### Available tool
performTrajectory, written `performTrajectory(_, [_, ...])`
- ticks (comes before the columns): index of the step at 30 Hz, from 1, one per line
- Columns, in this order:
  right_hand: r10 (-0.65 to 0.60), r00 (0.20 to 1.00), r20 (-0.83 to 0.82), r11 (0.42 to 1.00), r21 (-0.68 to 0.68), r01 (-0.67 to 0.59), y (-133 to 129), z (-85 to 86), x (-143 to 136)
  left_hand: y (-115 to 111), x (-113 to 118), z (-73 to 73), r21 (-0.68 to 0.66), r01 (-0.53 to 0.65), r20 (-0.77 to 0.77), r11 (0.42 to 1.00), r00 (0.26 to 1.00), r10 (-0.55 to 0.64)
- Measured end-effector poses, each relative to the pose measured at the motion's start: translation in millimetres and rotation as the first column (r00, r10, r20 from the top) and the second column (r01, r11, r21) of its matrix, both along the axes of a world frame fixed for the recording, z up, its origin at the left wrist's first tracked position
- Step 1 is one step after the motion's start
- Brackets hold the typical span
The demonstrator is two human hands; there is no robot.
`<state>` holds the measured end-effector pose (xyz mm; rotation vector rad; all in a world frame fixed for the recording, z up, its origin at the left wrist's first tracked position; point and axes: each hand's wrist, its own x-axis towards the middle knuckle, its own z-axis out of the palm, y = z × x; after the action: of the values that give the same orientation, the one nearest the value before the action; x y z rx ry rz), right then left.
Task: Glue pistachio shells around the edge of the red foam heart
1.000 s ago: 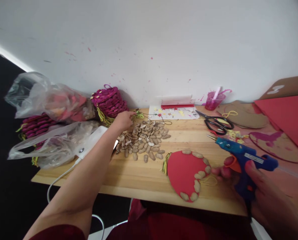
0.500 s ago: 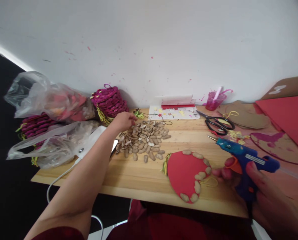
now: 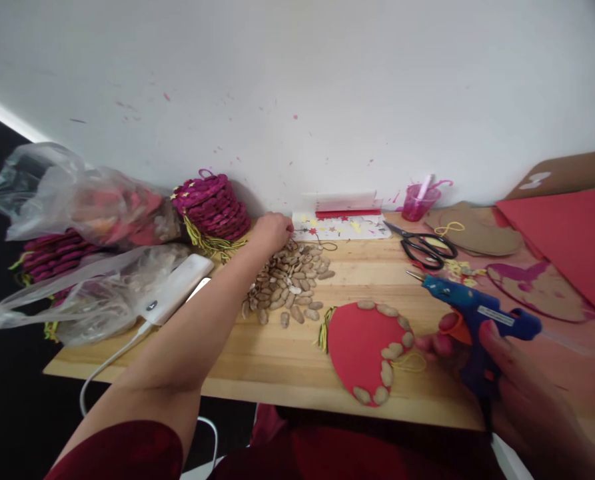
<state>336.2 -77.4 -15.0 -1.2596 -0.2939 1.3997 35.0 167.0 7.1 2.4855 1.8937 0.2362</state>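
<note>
My right hand is wrapped round a blue hot glue gun, a finger at its orange trigger and the nozzle pointing left. In front of it on the table lies a red heart, edged along its right side with several peanuts and with yellow-green yarn at its left tip. My left hand is at the far edge of a heap of peanuts. Its fingers curl downward, and their tips and anything between them are hidden.
A purple braided basket, plastic bags and a white power bank stand left. Black scissors, a pink cup, cardboard pieces and red sheets lie right. A white card with stars sits against the wall.
My left hand has moved right and slightly away, along the back of the peanut heap. The view has shifted a little; the glue gun stays in my right hand beside the heart.
</note>
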Motion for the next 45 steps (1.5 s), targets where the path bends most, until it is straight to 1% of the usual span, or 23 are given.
performTrajectory(3, [-0.011,1.000,-0.013,1.000,-0.009,0.011,1.2,0.2,-0.3,7.4,2.2,-4.3,-0.017,0.003,0.004,1.000,1.000,-0.003])
performTrajectory(5, [-0.019,1.000,-0.016,1.000,-0.008,0.019,1.5,-0.9,0.0,9.0,1.3,-4.5,-0.023,-0.005,0.033,1.000,0.999,0.005])
performTrajectory(8, [-0.007,1.000,-0.018,1.000,0.007,0.007,0.6,-4.8,1.7,5.3,0.6,-0.4,-0.042,-0.024,0.111,0.999,0.993,0.028])
performTrajectory(10, [0.018,1.000,-0.016,0.998,0.053,-0.017,-0.3,-7.6,3.0,-0.9,3.0,3.6,-0.088,-0.010,0.182,0.996,0.983,0.026])
performTrajectory(13, [0.049,0.999,0.011,0.993,0.108,-0.050,-0.7,-8.7,3.6,-12.6,14.0,7.0,-0.177,0.071,0.299,0.982,0.954,-0.015])
performTrajectory(18, [0.063,0.996,0.056,0.991,0.114,-0.069,-0.2,-3.8,2.5,-28.4,47.5,4.2,-0.273,0.241,0.444,0.931,0.890,-0.101])
performTrajectory(23, [0.090,0.994,0.064,0.984,0.149,-0.099,-1.2,-2.2,2.4,-39.4,76.2,5.2,-0.380,0.391,0.478,0.838,0.859,-0.184])
performTrajectory(26, [0.083,0.994,0.075,0.986,0.141,-0.093,-1.3,-1.7,1.9,-43.5,84.2,9.6,-0.425,0.405,0.442,0.810,0.873,-0.205])
performTrajectory(29, [0.078,0.994,0.073,0.990,0.112,-0.086,-1.3,-1.0,1.6,-46.0,88.2,13.5,-0.431,0.370,0.379,0.823,0.902,-0.207])
performTrajectory(31, [0.075,0.995,0.067,0.991,0.103,-0.082,-1.6,-0.9,1.7,-47.1,90.1,14.4,-0.409,0.336,0.332,0.848,0.921,-0.205])
performTrajectory(35, [0.047,0.998,0.047,0.995,0.086,-0.051,-2.0,-0.8,1.9,-46.7,88.6,14.0,-0.319,0.276,0.252,0.906,0.947,-0.200])
performTrajectory(38, [0.033,0.998,0.051,0.997,0.064,-0.036,-1.5,0.3,1.4,-51.4,78.6,20.5,-0.226,0.220,0.217,0.949,0.961,-0.171])
performTrajectory(40, [0.036,0.998,0.056,0.997,0.069,-0.040,-1.0,1.0,0.9,-66.6,69.8,33.2,-0.154,0.194,0.198,0.969,0.967,-0.162])
performTrajectory(41, [0.039,0.997,0.060,0.996,0.078,-0.044,-0.9,1.2,0.6,-79.9,65.6,42.2,-0.094,0.203,0.183,0.975,0.966,-0.184])
performTrajectory(42, [0.041,0.997,0.066,0.995,0.087,-0.047,-0.7,1.2,0.4,-97.1,61.7,52.5,-0.084,0.248,0.178,0.965,0.957,-0.230])
performTrajectory(43, [0.042,0.997,0.072,0.994,0.096,-0.049,-0.6,1.1,0.2,-117.9,58.1,63.2,-0.106,0.312,0.188,0.944,0.938,-0.289])
performTrajectory(45, [0.042,0.996,0.080,0.993,0.108,-0.051,-0.5,0.3,0.1,-166.3,49.1,82.0,-0.160,0.467,0.239,0.870,0.873,-0.425])
